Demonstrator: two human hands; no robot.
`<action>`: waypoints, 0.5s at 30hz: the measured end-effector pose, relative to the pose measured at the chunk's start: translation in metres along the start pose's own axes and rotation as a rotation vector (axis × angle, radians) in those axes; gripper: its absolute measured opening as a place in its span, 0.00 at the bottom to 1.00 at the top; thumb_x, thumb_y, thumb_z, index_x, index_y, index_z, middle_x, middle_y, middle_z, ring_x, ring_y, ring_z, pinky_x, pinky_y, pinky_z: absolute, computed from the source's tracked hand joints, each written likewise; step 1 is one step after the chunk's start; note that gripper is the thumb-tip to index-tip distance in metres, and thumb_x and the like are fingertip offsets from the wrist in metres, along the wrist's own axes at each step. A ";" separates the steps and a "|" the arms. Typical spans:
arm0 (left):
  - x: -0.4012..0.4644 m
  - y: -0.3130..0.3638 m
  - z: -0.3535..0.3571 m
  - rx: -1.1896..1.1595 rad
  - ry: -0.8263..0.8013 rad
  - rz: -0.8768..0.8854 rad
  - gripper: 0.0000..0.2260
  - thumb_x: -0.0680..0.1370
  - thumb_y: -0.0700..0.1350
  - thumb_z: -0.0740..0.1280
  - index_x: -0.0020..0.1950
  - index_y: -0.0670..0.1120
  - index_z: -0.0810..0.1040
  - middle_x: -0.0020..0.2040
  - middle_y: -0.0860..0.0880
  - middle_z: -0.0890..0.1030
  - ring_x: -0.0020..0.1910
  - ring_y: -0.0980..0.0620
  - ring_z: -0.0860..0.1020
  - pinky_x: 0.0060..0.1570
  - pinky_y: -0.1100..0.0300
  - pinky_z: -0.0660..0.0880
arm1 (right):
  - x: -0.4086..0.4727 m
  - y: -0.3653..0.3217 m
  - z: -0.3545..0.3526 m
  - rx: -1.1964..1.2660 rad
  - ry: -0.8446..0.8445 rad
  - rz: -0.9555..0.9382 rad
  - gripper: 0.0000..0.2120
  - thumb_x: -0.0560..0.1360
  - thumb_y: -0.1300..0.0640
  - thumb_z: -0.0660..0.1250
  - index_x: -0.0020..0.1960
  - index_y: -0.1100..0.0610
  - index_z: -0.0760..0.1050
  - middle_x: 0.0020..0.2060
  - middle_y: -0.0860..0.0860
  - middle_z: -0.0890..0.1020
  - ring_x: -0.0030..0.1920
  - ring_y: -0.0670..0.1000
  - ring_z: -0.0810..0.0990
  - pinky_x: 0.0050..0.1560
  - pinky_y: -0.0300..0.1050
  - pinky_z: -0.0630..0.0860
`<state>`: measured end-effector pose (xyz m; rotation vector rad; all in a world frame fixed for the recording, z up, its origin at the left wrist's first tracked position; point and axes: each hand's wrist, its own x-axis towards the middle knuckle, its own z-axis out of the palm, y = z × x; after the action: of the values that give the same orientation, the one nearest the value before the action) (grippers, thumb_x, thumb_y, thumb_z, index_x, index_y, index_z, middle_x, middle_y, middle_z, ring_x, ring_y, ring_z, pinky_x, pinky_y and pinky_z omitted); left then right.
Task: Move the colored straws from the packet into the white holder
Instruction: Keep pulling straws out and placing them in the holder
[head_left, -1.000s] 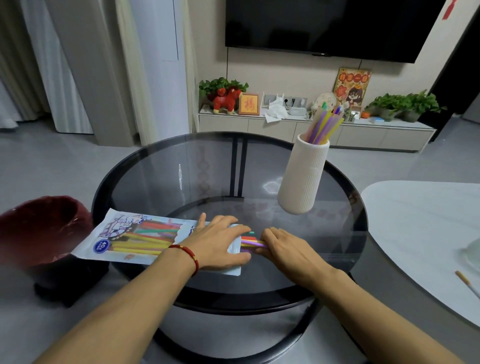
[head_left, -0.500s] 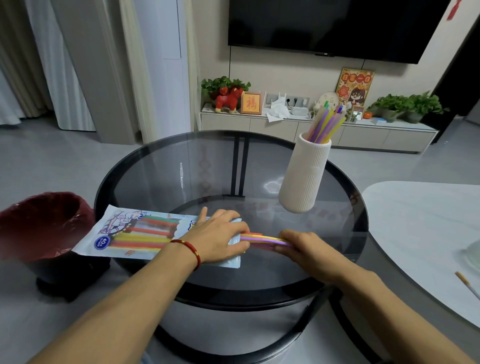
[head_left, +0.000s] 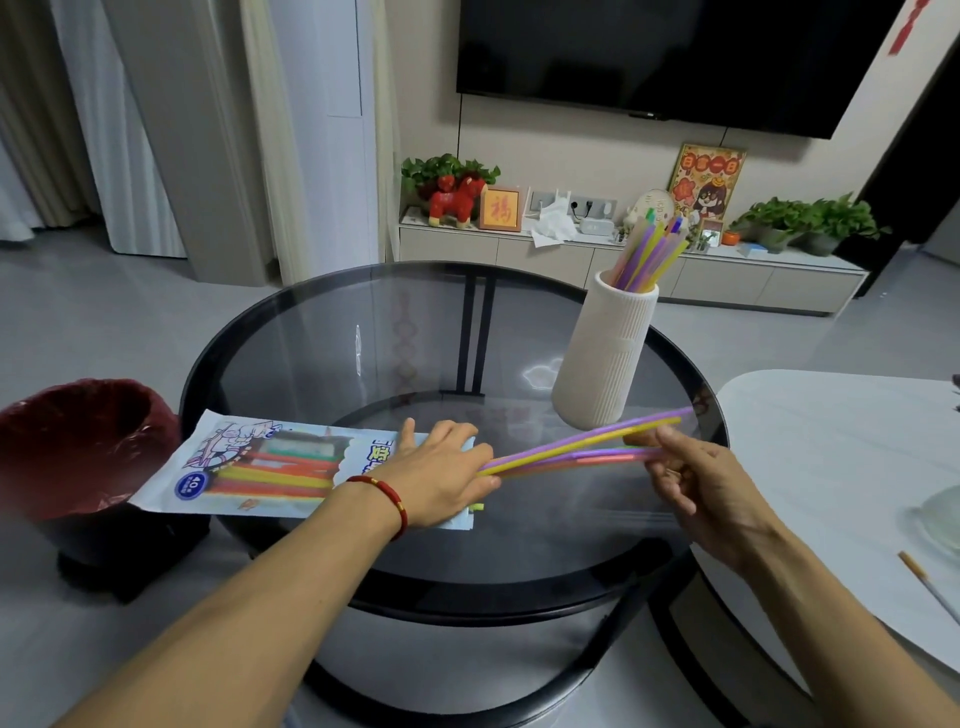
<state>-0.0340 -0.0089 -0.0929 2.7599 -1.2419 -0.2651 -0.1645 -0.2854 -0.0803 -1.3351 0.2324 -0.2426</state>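
Observation:
The straw packet (head_left: 260, 467) lies flat on the round glass table (head_left: 426, 343), its left end past the table's edge, with colored straws still showing through it. My left hand (head_left: 441, 475) presses palm-down on its open right end. My right hand (head_left: 701, 483) pinches a small bunch of straws (head_left: 576, 447), purple, yellow and orange, drawn almost fully out and slanting up to the right. The white ribbed holder (head_left: 605, 358) stands upright just behind that bunch, with several straws (head_left: 649, 254) leaning in it.
A dark red bin (head_left: 78, 447) sits on the floor left of the table, under the packet's overhanging end. A white table (head_left: 852, 467) adjoins on the right, with a thin stick (head_left: 924, 582) and a glass object at its edge. A TV cabinet runs along the back wall.
My right hand has moved right and up, drawing the bunch of straws out of the packet. My left hand has stayed pressed on the packet's end.

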 end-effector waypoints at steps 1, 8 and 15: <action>0.000 0.001 0.000 0.004 -0.002 -0.001 0.16 0.84 0.58 0.51 0.61 0.50 0.70 0.77 0.46 0.60 0.78 0.47 0.52 0.73 0.29 0.45 | 0.001 0.002 0.004 0.072 0.017 -0.003 0.20 0.74 0.49 0.71 0.49 0.67 0.84 0.26 0.53 0.74 0.19 0.44 0.67 0.18 0.32 0.64; -0.004 0.004 -0.006 -0.046 0.042 -0.009 0.17 0.85 0.56 0.49 0.65 0.49 0.69 0.74 0.49 0.63 0.75 0.48 0.56 0.73 0.31 0.48 | 0.008 0.008 0.024 0.348 -0.072 0.088 0.32 0.66 0.28 0.70 0.52 0.55 0.79 0.33 0.51 0.80 0.25 0.46 0.75 0.23 0.35 0.69; -0.004 0.017 -0.001 -0.016 0.018 0.053 0.17 0.84 0.57 0.51 0.64 0.48 0.69 0.74 0.49 0.64 0.75 0.49 0.57 0.72 0.30 0.50 | 0.016 0.033 0.083 -0.139 0.145 -0.099 0.19 0.82 0.47 0.68 0.46 0.61 0.87 0.31 0.65 0.77 0.27 0.53 0.74 0.24 0.43 0.71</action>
<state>-0.0490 -0.0173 -0.0887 2.7056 -1.3001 -0.2445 -0.1228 -0.2061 -0.0947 -1.4704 0.3102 -0.4135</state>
